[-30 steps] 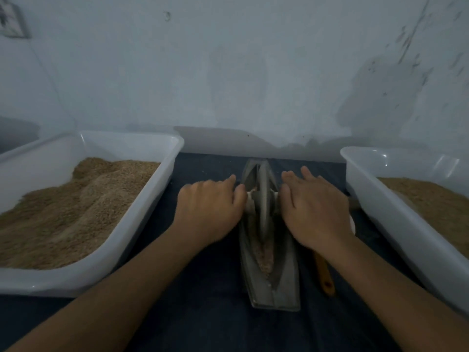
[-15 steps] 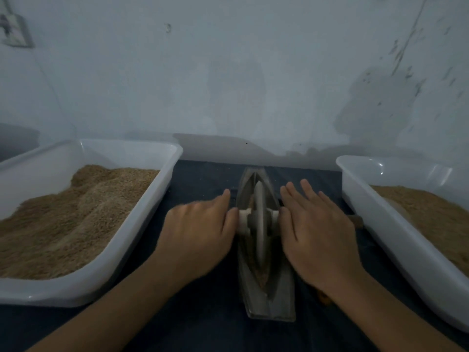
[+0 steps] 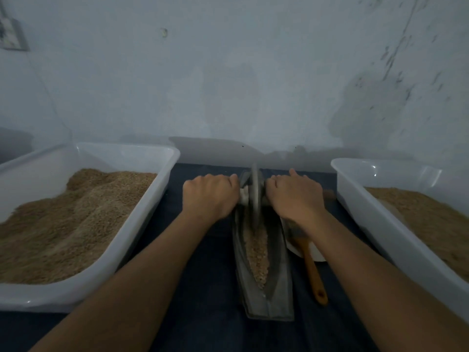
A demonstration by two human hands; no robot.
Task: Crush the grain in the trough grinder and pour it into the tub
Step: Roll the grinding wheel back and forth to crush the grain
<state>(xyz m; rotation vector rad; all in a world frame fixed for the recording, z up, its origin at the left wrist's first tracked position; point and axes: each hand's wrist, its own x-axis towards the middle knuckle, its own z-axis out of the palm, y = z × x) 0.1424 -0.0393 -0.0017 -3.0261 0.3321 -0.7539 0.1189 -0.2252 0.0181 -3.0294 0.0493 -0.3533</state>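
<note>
Metal trough grinder (image 3: pixel 266 283) between tubs (image 3: pixel 132 153), wheel (image 3: pixel 255 196) at far end, grain (image 3: pixel 257 252) inside.

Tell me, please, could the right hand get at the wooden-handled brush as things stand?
Probably yes: the brush lies beside the trough, just under the right forearm, uncovered. The right hand would first have to leave the wheel's axle.

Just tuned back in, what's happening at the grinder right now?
A person is crushing grain. The left hand and right hand each grip an end of the axle of the grinding wheel, which sits at the far end of the trough grinder. Grain lies along the trough's channel. A white tub of grain stands at left, another tub at right. A wooden-handled brush lies beside the trough.
</note>
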